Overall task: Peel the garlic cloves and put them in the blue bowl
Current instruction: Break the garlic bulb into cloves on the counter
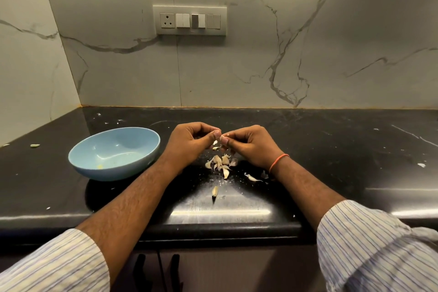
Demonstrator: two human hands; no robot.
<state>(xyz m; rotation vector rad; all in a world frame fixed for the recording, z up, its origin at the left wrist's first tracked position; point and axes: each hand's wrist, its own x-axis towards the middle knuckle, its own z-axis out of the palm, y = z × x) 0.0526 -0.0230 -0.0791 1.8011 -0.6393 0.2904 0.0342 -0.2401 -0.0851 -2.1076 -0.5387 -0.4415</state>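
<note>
A blue bowl (113,153) sits on the black worktop (331,149), just left of the left hand (189,141). Both hands meet above the worktop, fingers curled, thumb and fingertips of each pinching one small garlic clove (222,137) between them; the right hand (248,146) wears an orange band (278,161). Beneath them lies a scatter of cloves and papery skins (221,163). Behind rises a marbled wall with a switch panel (189,20).

Garlic skins (221,163) litter counter (331,149) beside blue bowl (113,153).
</note>
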